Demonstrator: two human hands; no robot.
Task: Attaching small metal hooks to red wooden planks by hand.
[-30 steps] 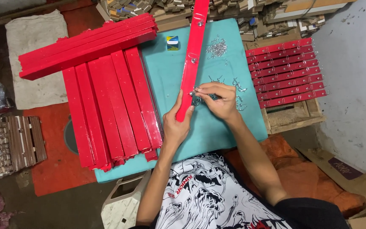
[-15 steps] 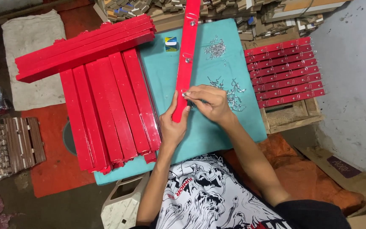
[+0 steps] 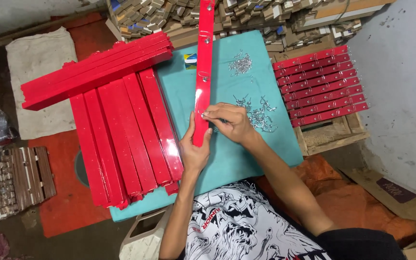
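- Red slat (image 3: 203, 72) lies lengthwise on the teal table (image 3: 270, 144), running from the hands toward 12 o'clock, its far end over the table's edge; small metal fittings show along its face.
- Left hand (image 3: 194, 147) grips the slat's near end, fingers wrapped around it from below at 6 o'clock.
- Right hand (image 3: 229, 121) sits at 3 o'clock of that end, fingertips pinched at the slat's edge; what they pinch is too small to tell.
- Loose hooks (image 3: 258, 115) lie touching the right hand at its 3 o'clock; a second heap (image 3: 240, 62) sits farther off toward 12.
- A small box (image 3: 190, 60) lies just beside the slat at 9 o'clock of its middle.
- Plain slats (image 3: 126, 139) lie side by side at 9 o'clock of the hands, with more slats (image 3: 97, 70) stacked crosswise on their far ends.
- Finished slats (image 3: 321, 84), with hooks, rest on a crate (image 3: 331, 135) at 2 o'clock.
- Wood offcuts (image 3: 169, 17) pile up at 12 o'clock, a cloth (image 3: 39, 72) lies at 10, a grey wall (image 3: 400, 86) stands at 3, and the floor (image 3: 68, 202) is red.
- Since half a second ago the slat has stayed in the same grip, and the right fingers remain at its near end.
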